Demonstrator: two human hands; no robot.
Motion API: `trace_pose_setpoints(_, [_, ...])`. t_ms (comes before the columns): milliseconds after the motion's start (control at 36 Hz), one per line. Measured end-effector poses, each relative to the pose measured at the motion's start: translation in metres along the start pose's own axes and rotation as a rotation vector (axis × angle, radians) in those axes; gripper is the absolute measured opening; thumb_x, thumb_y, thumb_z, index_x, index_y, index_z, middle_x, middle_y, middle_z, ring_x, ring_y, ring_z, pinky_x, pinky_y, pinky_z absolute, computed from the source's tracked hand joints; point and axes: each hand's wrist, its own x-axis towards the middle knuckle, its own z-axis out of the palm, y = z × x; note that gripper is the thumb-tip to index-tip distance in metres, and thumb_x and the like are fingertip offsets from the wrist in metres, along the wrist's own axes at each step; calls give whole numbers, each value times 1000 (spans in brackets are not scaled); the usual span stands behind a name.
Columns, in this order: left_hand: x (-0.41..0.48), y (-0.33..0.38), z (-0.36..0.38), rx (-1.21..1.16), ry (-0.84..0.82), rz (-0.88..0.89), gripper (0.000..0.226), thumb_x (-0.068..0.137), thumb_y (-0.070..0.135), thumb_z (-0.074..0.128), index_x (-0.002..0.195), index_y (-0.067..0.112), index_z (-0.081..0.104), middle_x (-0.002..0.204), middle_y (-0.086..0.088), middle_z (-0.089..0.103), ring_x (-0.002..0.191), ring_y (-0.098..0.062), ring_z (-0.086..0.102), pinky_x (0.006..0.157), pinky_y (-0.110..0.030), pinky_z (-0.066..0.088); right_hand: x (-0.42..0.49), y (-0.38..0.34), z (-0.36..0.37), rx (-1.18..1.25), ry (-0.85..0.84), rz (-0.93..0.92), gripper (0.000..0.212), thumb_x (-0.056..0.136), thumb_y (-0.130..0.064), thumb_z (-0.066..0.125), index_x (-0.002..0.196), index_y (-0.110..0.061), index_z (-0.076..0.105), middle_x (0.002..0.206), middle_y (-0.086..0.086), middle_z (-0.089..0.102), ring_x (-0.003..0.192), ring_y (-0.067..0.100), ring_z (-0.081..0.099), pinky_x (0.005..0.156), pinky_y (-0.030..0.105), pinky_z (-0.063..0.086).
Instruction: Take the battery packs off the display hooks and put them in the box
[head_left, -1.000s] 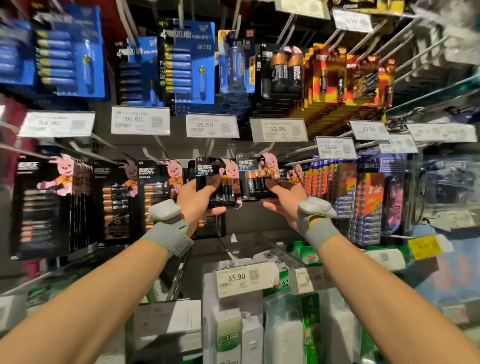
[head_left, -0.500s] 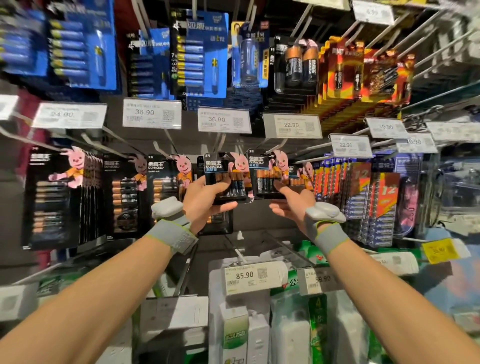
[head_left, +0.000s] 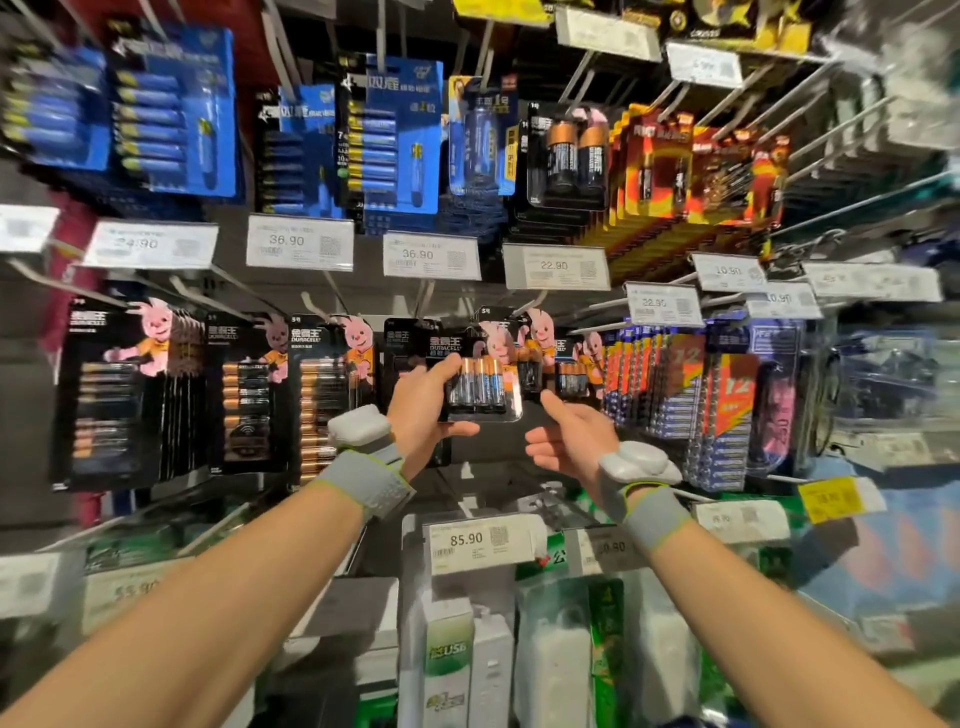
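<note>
Step in hand: removal. Your left hand (head_left: 418, 410) grips one battery pack (head_left: 480, 387) at the hook row, fingers (head_left: 449, 366) over its top edge and thumb beneath. You cannot tell whether the pack has cleared its hook, which is hidden behind the card. Your right hand (head_left: 569, 441) hovers just beside it, fingers loosely spread, holding nothing. Next, draw the pack straight toward you, then carry it to the box, which is not in view. Neighbouring hanging packs (head_left: 571, 374) and the price label (head_left: 556, 267) above crowd the path.
</note>
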Motion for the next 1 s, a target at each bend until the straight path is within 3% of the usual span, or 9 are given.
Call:
trace_pose_setpoints(194, [-10, -4, 19, 38, -41, 45, 13, 102, 29, 51, 99, 19, 58, 101, -7, 65, 74, -19, 64, 34, -21, 44, -23, -19, 1, -42, -100, -46, 45, 88, -49, 60, 104, -6, 63, 80, 6, 66, 67, 19, 64, 58, 26, 54])
trace_pose_setpoints(278, [-15, -4, 26, 35, -57, 46, 29, 100, 34, 52, 120, 14, 58, 122, -11, 64, 90, -26, 65, 36, -22, 44, -30, -22, -2, -51, -135, -103, 41, 87, -36, 67, 115, -7, 60, 90, -3, 64, 67, 17, 64, 54, 22, 54])
trace_pose_setpoints(333, [-17, -4, 29, 38, -79, 47, 38, 99, 35, 53, 129, 12, 55, 128, -12, 62, 97, -28, 64, 38, -22, 45, -32, -23, -5, -38, -133, -121, 31, 88, -27, 68, 112, -8, 60, 89, -1, 64, 63, 16, 62, 51, 20, 51])
trace_pose_setpoints(389, [-21, -4, 32, 48, -111, 55, 28, 100, 34, 52, 120, 14, 59, 116, -9, 67, 87, -22, 66, 40, -22, 48, -35, -25, -10, -22, -126, -149, 16, 89, -24, 66, 99, -14, 59, 88, 2, 63, 61, 15, 60, 50, 19, 49])
trace_pose_setpoints(472, [-22, -5, 34, 55, -147, 63, 23, 100, 31, 53, 114, 15, 62, 100, -4, 71, 76, -14, 69, 44, -23, 50, -36, -24, -15, -16, -100, -203, 21, 89, -24, 66, 105, -12, 58, 85, 0, 63, 60, 13, 60, 52, 20, 48])
trace_pose_setpoints(667, [-21, -3, 39, 84, -168, 90, 27, 96, 28, 60, 117, 11, 64, 101, 0, 72, 72, -2, 70, 61, -27, 58, -32, -26, -17, 10, -56, -266, 24, 91, -23, 64, 111, -10, 57, 81, -3, 61, 61, 12, 58, 49, 17, 47])
trace_pose_setpoints(806, [-13, -2, 36, 119, -136, 93, 42, 95, 31, 63, 128, 6, 59, 123, -9, 66, 94, -13, 67, 64, -25, 56, -25, -32, -16, 21, -46, -286, 19, 91, -24, 64, 106, -15, 57, 86, -2, 60, 62, 10, 59, 50, 17, 49])
trace_pose_setpoints(917, [-10, 1, 34, 231, -123, 174, 29, 97, 28, 61, 114, 5, 64, 108, -10, 67, 75, -11, 67, 66, -30, 58, -17, -34, -16, 24, -34, -298, 22, 90, -27, 64, 108, -17, 58, 95, 2, 60, 63, 10, 60, 51, 18, 49])
trace_pose_setpoints(1000, [-4, 4, 31, 406, -85, 292, 39, 96, 32, 61, 110, -4, 60, 100, -24, 64, 74, -18, 71, 73, -45, 61, -10, -34, -17, 28, -21, -282, 37, 90, -29, 65, 120, -10, 56, 103, 6, 59, 63, 10, 60, 49, 17, 49])
